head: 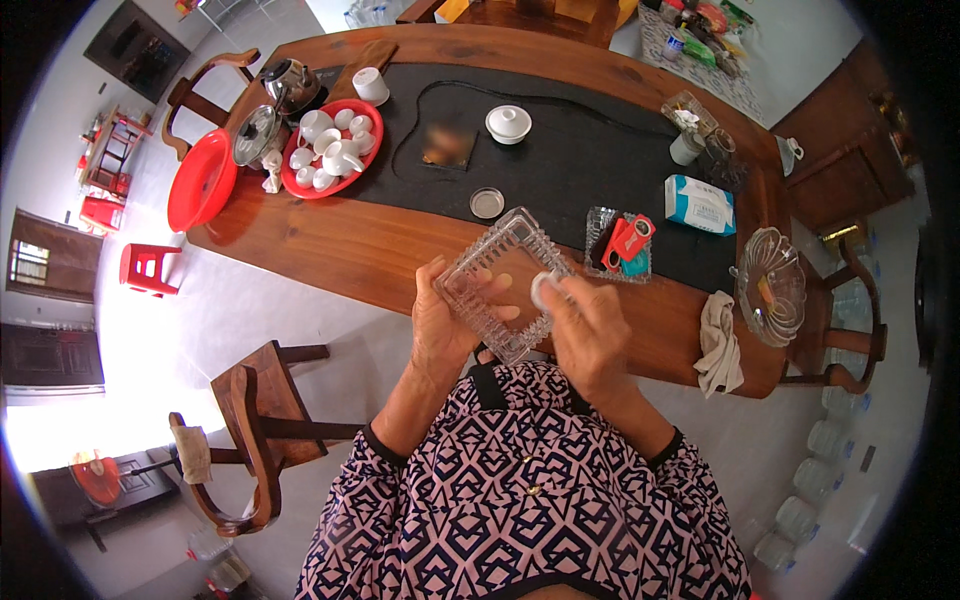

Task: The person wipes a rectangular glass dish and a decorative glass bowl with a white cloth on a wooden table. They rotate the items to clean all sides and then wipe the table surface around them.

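My left hand (439, 322) holds a transparent rectangular tray (551, 259) with ridged walls, tilted above the table's near edge. Its fingers show through the tray's bottom. In my right hand (596, 330) is a small white wad (541, 291), perhaps tissue or cloth, pressed at the tray's right side. Just beyond the tray, a small round metal lid (487, 203) lies on the table. Right of my hands, another transparent tray (594, 225) holds a red item (631, 237) and a few small things.
The wooden tea table (330, 247) carries a red tray (296, 187) of white teaware, a kettle (289, 84), a lidded white bowl (508, 126), a tissue pack (697, 204), a glass bowl (772, 292) and a cloth (720, 345). A wooden chair (262, 409) stands at left.
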`<state>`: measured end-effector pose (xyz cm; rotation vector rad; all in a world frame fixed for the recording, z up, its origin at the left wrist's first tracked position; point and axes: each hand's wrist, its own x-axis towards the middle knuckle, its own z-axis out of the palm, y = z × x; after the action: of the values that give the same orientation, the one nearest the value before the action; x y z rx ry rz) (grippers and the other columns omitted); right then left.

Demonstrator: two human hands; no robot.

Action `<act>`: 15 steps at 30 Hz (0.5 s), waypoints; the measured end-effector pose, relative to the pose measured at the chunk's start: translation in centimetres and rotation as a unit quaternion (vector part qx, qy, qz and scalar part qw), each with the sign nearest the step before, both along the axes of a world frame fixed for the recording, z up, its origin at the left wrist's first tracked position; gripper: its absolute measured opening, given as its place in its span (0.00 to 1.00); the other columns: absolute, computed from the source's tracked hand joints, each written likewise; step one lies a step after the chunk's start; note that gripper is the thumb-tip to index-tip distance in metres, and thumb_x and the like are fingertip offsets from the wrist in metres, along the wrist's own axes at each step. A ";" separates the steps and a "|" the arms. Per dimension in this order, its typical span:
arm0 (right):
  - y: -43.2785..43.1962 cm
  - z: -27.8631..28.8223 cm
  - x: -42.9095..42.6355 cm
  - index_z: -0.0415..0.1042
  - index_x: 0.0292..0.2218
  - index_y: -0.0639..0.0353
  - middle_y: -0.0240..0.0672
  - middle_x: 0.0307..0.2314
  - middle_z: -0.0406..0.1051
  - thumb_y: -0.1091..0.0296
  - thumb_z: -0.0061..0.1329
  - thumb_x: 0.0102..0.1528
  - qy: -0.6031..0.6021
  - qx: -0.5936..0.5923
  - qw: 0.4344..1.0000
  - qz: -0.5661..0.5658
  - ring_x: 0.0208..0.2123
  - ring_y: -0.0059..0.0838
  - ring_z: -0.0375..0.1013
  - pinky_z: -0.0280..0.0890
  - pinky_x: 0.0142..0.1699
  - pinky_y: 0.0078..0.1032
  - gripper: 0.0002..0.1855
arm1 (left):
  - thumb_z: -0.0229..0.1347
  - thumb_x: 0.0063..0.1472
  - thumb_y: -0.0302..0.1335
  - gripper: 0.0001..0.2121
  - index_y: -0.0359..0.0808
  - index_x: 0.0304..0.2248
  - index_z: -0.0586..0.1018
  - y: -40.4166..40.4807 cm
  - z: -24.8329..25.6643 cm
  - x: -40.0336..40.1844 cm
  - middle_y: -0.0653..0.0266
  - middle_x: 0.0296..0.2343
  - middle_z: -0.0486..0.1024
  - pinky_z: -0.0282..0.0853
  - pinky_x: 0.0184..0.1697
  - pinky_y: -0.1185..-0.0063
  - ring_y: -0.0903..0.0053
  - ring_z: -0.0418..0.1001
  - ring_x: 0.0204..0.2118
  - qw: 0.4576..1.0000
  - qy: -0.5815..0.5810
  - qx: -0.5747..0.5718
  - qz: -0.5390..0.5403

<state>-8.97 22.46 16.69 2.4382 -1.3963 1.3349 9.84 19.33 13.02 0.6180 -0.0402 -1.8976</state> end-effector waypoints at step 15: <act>-1.2 0.6 -3.9 0.73 0.38 0.65 0.38 0.36 0.70 0.82 0.51 0.46 -0.072 0.097 0.988 0.099 0.33 0.34 0.70 0.67 0.37 0.27 0.14 | 0.41 0.62 0.45 0.22 0.33 0.37 0.76 0.2 -0.9 0.7 0.60 0.28 0.77 0.74 0.29 0.53 0.60 0.76 0.36 0.995 0.071 -0.025 -0.069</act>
<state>-12.92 21.27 17.27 2.7201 -1.4064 1.5087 10.53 19.53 12.15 0.4544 -0.0394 -2.0635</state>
